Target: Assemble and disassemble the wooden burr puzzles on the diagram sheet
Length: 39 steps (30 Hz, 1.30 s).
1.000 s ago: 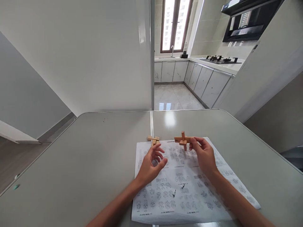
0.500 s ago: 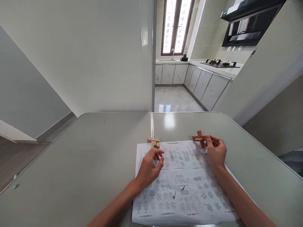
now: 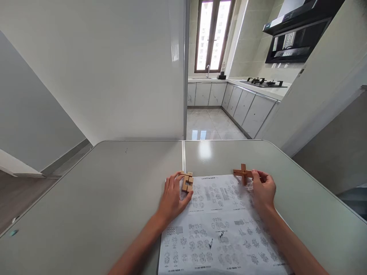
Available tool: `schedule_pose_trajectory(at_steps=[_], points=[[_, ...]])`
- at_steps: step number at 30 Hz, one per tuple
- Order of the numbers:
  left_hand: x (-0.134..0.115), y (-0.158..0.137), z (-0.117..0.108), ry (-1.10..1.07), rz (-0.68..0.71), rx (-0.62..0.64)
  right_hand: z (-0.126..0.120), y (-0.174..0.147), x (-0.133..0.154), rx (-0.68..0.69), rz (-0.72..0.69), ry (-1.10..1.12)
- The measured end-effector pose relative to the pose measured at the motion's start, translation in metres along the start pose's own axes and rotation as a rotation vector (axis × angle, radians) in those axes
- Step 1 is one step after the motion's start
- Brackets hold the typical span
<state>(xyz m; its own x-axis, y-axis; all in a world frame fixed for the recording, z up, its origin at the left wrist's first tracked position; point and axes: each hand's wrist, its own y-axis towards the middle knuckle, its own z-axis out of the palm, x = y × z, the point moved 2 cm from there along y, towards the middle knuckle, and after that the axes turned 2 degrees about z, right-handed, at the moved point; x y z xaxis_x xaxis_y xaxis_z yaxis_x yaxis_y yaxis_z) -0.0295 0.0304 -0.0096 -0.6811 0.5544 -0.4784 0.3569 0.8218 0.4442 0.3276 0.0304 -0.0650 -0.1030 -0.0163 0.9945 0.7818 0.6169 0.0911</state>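
Note:
My right hand pinches the right arm of a reddish-brown wooden cross-shaped puzzle between thumb and fingers. The cross is over the far right part of a printed instruction sheet. My left hand has its fingers spread around a group of light wooden puzzle pieces at the sheet's far left corner. Its index finger is by their upper end and its thumb by their lower end. Whether it presses on them I cannot tell.
The sheet shows rows of small diagrams and lies on a pale table with a seam down the middle. A small green object is near the table's left edge. Beyond the table are a white wall and a kitchen with a stove.
My left hand has shifted left and spread its fingers beside the light pieces, uncovering more of them. The cross in my right hand has turned slightly. The view has tilted a little.

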Motion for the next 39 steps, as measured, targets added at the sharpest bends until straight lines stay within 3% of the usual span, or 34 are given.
schedule_pose_trajectory(at_steps=[3,9,11,13,18,24,29,39], points=[[0.004,0.002,0.001,0.031,0.039,0.050,0.000,0.001,0.002,-0.092,0.050,-0.060],[0.010,0.002,0.004,0.034,0.054,0.170,0.000,0.001,0.008,-0.129,0.026,-0.051],[0.011,0.001,0.005,0.023,0.041,0.194,-0.001,-0.004,0.017,-0.160,-0.073,-0.090],[0.011,0.001,0.006,0.014,0.038,0.200,0.001,-0.012,0.030,-0.183,-0.260,-0.155],[0.010,0.000,0.005,0.037,0.054,0.160,0.011,-0.047,0.060,-0.064,-0.691,-0.255],[0.004,0.001,0.002,0.044,0.084,0.119,0.025,-0.085,0.068,0.219,-0.880,-0.219],[0.000,0.000,0.000,0.078,0.100,0.079,0.030,-0.096,0.063,0.354,-0.915,-0.216],[0.004,0.000,0.001,0.142,0.075,0.056,0.032,-0.095,0.060,0.427,-0.842,-0.222]])
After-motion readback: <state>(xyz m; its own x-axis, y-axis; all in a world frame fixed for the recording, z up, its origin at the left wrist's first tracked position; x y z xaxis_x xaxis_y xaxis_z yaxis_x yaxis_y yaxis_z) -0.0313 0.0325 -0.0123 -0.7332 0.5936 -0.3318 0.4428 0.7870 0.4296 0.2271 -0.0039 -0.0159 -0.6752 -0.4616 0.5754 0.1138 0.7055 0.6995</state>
